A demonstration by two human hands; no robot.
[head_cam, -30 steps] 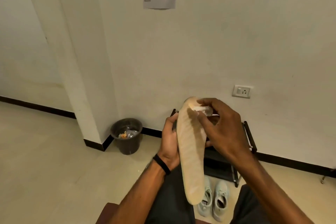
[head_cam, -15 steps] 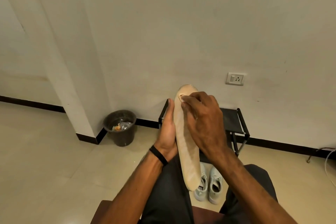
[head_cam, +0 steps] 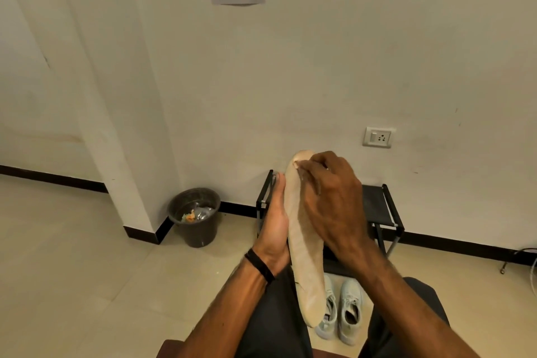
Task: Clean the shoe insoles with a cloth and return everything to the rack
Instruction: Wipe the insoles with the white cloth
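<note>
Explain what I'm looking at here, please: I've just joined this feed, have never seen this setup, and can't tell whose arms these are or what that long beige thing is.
No machine here: these are a person's own bare hands, filmed by a wide-angle camera worn on the head, looking forward and down. The person seems to be seated; dark trousers show at the bottom.

The long beige thing is a shoe insole, held upright. The left hand, with a black wristband, supports it from behind. The right hand lies across its upper front, fingers curled near the top. A cloth may be under those fingers, but I cannot make it out.

On the floor behind stand a pair of pale sneakers, a black shoe rack against the wall, and a dark bin with rubbish inside.
</note>
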